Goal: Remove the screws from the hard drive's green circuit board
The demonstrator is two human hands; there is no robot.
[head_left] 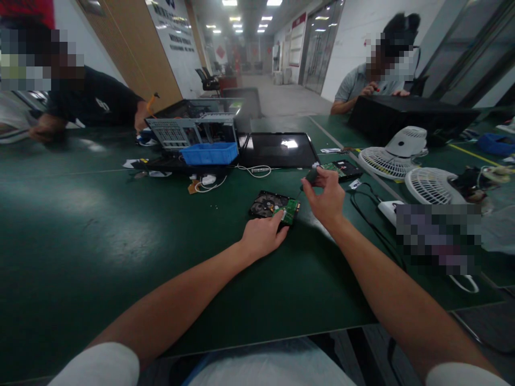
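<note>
On the green table lies a hard drive [263,204] with its green circuit board [290,210] facing up. My left hand [263,234] is closed on the near edge of the drive, one finger pressed on the board. In my right hand [326,197] is a screwdriver [310,177] with a dark handle, gripped between thumb and fingers. Its thin shaft slants down to the board's far right corner; whether the tip touches a screw is too small to tell. Just beyond the right hand sits a second hard drive [346,168].
Behind the drive are a flat black panel [279,150], a blue bin [210,154] and an opened computer case [193,132]. White fan parts [402,153] and a black cable [372,225] lie to the right. Two people sit across the table, one by a black case [410,115].
</note>
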